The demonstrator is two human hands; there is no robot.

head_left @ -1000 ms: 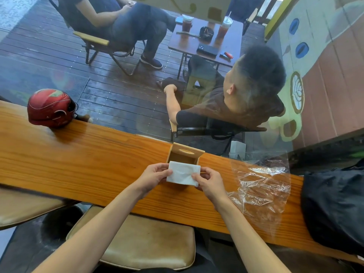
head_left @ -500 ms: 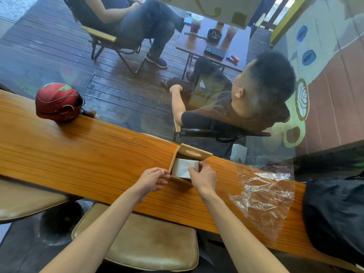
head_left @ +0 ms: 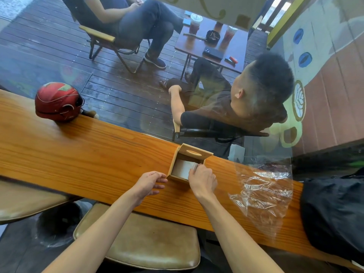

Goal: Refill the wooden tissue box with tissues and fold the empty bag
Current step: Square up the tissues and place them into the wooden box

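A small light-wood tissue box [head_left: 182, 154] sits just below the middle of the frame on the long orange-brown wooden bench [head_left: 88, 154], at its far edge, with its open side turned toward the camera and its slotted panel standing up at the back. Inside lies a white stack of tissues [head_left: 182, 170]; only its top and near edge show, the rest hidden by the box walls and by the right hand [head_left: 201, 179]. That hand reaches in over the box's near right corner, fingers bent down onto the right end of the stack; the fingertips are blurred, so whether the grip pinches the tissues or only presses them I cannot tell. The left hand [head_left: 150, 183] is just beside the box's near left corner, fingers loosely curled, the thumb tip at the corner; it holds nothing, and actual contact with the wood is hard to make out.

To the right of the box a crumpled clear plastic bag [head_left: 262, 192] lies flat on the bench, apart from both hands; its edges fade into glare. Further right a black fabric object [head_left: 334, 213] covers the bench end and is cut off by the frame. At the left a red helmet [head_left: 57, 101] rests on the bench. Below the bench, a tan cushioned stool seat [head_left: 149, 243] shows between the forearms. Beyond the bench, through reflective glass, a seated person in a dark shirt [head_left: 246, 107] and a small dark table [head_left: 212, 44] with cups appear in the upper half.
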